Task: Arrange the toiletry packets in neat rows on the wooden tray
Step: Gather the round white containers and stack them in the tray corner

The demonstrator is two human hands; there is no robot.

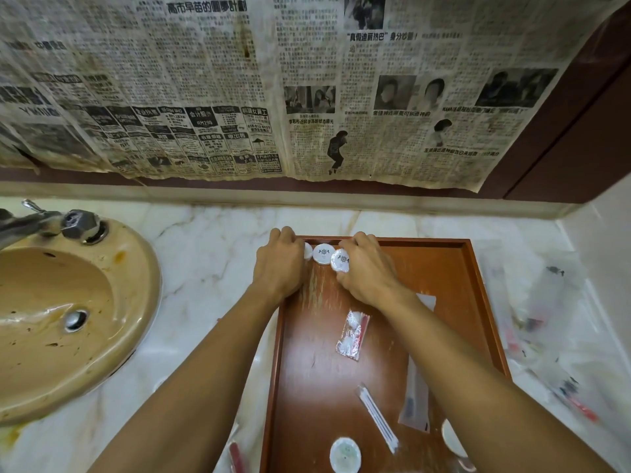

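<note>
The wooden tray [457,278] lies on the marble counter. At its far edge stand three round white soap packets in a row. My left hand [280,264] covers most of the left one [308,251]. The middle one [323,254] stands free. My right hand [367,268] grips the right one [340,260], which is tilted. Lower on the tray lie a clear packet with cotton pads and a red strip [351,336], a long thin clear packet [377,418], a flat clear sachet [415,401], another round white packet [345,455] and a round packet partly under my right arm [450,438].
A stained beige sink [61,322] with a metal tap [51,223] sits left of the tray. More clear packets [553,343] lie blurred on the counter to the right. A red-striped packet [236,455] lies beside the tray's near left edge. Newspaper [239,90] covers the wall.
</note>
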